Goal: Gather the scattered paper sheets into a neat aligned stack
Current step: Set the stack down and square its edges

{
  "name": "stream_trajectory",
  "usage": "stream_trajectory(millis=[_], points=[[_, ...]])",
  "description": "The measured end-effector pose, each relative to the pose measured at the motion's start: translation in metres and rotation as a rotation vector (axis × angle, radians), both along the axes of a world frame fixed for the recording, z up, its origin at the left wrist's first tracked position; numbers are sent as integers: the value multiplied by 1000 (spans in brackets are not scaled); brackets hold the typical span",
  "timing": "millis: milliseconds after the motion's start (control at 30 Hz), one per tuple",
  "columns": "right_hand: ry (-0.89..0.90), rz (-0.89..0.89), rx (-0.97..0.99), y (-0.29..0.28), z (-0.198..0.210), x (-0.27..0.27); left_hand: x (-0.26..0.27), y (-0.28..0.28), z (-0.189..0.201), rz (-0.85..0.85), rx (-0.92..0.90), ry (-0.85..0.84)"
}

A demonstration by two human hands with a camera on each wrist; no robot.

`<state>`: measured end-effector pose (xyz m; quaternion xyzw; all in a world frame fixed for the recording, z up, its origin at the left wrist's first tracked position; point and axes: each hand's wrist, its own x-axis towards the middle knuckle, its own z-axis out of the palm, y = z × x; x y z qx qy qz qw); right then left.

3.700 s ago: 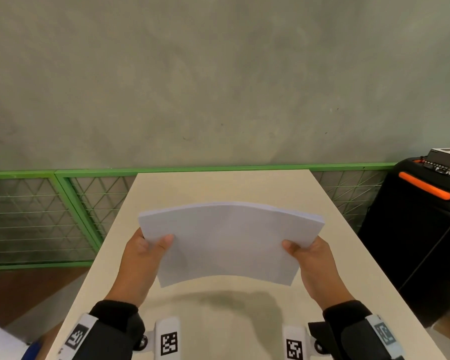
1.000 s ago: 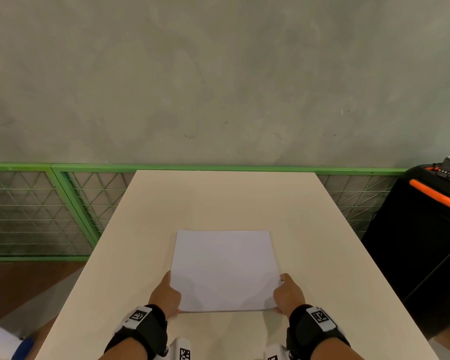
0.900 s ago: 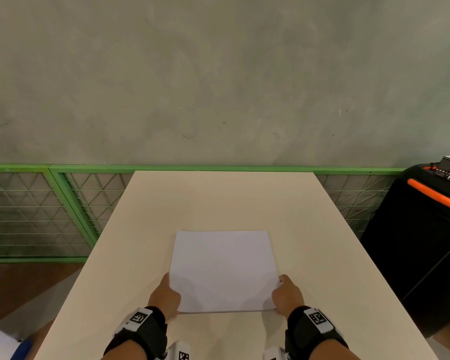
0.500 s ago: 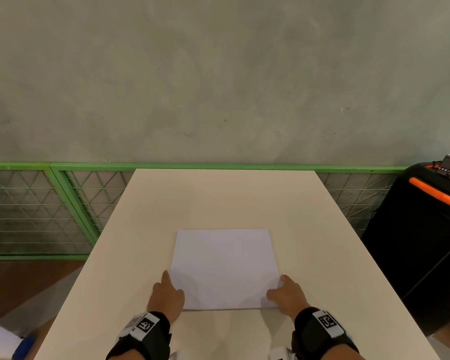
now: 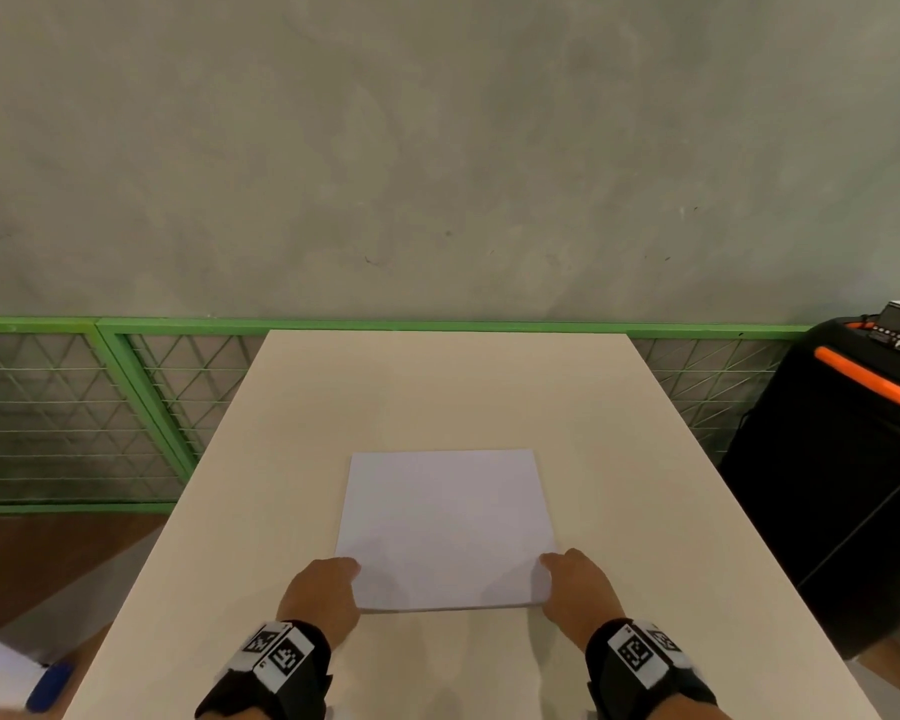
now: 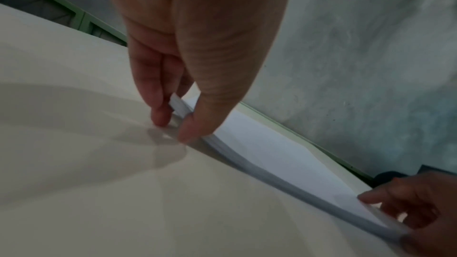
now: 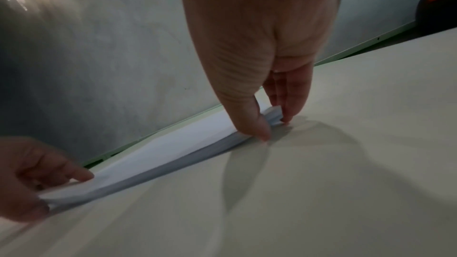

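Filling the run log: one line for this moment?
white paper stack: flat, beige table | left hand: pinching corner | right hand: pinching corner

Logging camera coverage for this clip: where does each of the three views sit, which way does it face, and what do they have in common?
Head: worn on the head, facing forward and down over the table; shows both wrists, the left hand and the right hand at the near corners of the paper stack.
Left wrist: looks along the left hand toward the stack's near left corner; the right hand shows at the lower right.
Right wrist: looks along the right hand toward the stack's near right corner; the left hand shows at the lower left.
Shared: all three show the paper stack, the table and both hands.
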<state>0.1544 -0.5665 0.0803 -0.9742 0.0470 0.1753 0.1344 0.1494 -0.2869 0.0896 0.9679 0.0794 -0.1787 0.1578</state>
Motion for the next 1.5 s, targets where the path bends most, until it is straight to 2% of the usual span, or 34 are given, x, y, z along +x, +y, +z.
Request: stream_trajectory(millis=[300, 733, 1267, 1500], points=[[6, 54, -61, -1, 2, 4, 4, 3, -1, -77, 107, 1], [24, 115, -99, -1, 11, 11, 11, 4, -1, -49, 134, 21], [29, 106, -88, 0, 14, 13, 19, 10, -6, -59, 113, 40], [10, 79, -49, -3, 10, 13, 21, 15, -5, -43, 29, 52]])
